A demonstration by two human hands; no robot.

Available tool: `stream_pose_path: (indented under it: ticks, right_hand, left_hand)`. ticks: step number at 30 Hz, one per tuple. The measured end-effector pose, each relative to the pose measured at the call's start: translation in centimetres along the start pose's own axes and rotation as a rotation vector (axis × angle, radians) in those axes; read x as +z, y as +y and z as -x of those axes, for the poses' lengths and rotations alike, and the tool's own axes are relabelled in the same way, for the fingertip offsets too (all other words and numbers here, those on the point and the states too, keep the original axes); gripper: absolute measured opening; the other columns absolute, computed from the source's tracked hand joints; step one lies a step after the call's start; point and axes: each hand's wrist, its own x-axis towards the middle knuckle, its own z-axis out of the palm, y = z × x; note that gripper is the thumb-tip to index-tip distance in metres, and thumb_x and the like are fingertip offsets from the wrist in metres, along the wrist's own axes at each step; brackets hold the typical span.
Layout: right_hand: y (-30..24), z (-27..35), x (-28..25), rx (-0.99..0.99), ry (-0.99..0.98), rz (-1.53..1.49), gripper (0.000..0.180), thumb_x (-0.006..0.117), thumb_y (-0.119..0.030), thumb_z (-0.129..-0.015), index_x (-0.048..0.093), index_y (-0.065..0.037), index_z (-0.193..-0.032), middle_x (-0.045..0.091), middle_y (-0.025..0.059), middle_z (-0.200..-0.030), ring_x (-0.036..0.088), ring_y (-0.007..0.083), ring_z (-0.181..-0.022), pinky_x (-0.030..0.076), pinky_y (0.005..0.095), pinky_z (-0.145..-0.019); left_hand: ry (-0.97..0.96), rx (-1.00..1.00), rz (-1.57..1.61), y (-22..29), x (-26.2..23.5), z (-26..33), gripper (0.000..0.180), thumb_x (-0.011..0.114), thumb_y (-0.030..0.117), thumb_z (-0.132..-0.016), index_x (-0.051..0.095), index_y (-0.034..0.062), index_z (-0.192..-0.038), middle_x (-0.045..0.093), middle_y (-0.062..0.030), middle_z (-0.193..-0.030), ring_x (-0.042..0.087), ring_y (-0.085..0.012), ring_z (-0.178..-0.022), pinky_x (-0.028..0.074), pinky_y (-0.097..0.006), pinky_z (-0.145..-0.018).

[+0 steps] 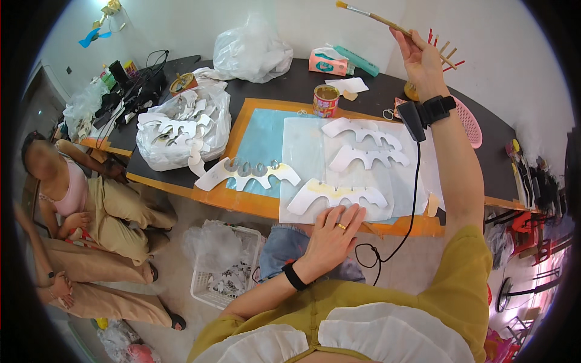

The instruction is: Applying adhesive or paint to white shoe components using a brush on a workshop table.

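Observation:
My right hand is raised at the upper right, closed around the handle of a paintbrush whose yellowish bristle end points up and left. Low on the table, my left hand rests with fingers stretched out at the lower edge of a white scalloped cut-out, which has yellow smears along its upper part. Two similar cut-outs lie farther back on white sheets. Left of them, another yellow-smeared cut-out has several grey rounded pieces along its top edge.
An open tin of yellowish-brown stuff stands behind the sheets. A plastic bag of white scraps lies to the left, a tissue pack at the back, a pink basket at right. Two people sit at left near a white crate.

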Motion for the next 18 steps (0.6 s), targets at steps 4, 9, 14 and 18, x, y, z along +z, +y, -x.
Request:
stream_pose_path:
  ticks: [4, 9, 14, 18]
  right_hand:
    - [0.1, 0.9, 0.4, -0.007, 0.040, 0.022, 0.014, 0.050, 0.000, -0.095, 0.052, 0.013, -0.102, 0.060, 0.0300, -0.108, 0.063, 0.0385, -0.106, 0.058, 0.0342, -0.093]
    - [0.4, 1.2, -1.7, 0.026, 0.076, -0.018, 0.016, 0.048, 0.001, -0.095, 0.051, 0.013, -0.105, 0.060, 0.0280, -0.112, 0.061, 0.0362, -0.110, 0.055, 0.0356, -0.098]
    - [-0.7, 3.7, -3.2, 0.066, 0.085, 0.013, 0.015, 0.051, -0.005, -0.096, 0.054, 0.008, -0.103, 0.063, 0.0211, -0.106, 0.064, 0.0289, -0.102, 0.056, 0.0289, -0.087]
    - [-3.8, 10.3, -6.3, 0.191, 0.016, 0.100, 0.013, 0.052, -0.006, -0.097, 0.054, 0.005, -0.103, 0.063, 0.0187, -0.108, 0.064, 0.0266, -0.102, 0.057, 0.0277, -0.084]
  left_hand:
    - [0.003, 0.006, 0.009, 0.1, -0.3, 0.2, 0.075, 0.074, 0.019, -0.070, 0.044, 0.0050, -0.137, 0.044, -0.0074, -0.136, 0.043, -0.0287, -0.117, 0.033, -0.045, -0.100]
    - [-0.025, 0.019, -0.004, 0.0, 0.0, 0.5, 0.076, 0.074, 0.019, -0.070, 0.044, 0.0048, -0.138, 0.045, -0.0079, -0.136, 0.043, -0.0289, -0.117, 0.034, -0.044, -0.099]
    - [-0.033, 0.012, -0.026, -0.4, 0.2, 0.0, 0.074, 0.073, 0.019, -0.069, 0.046, 0.0051, -0.136, 0.045, -0.0072, -0.136, 0.044, -0.0294, -0.116, 0.034, -0.044, -0.099]
    - [-0.007, 0.008, -0.042, -0.2, -0.1, -0.4, 0.074, 0.074, 0.018, -0.069, 0.046, 0.0062, -0.136, 0.045, -0.0067, -0.137, 0.043, -0.0295, -0.117, 0.033, -0.045, -0.099]
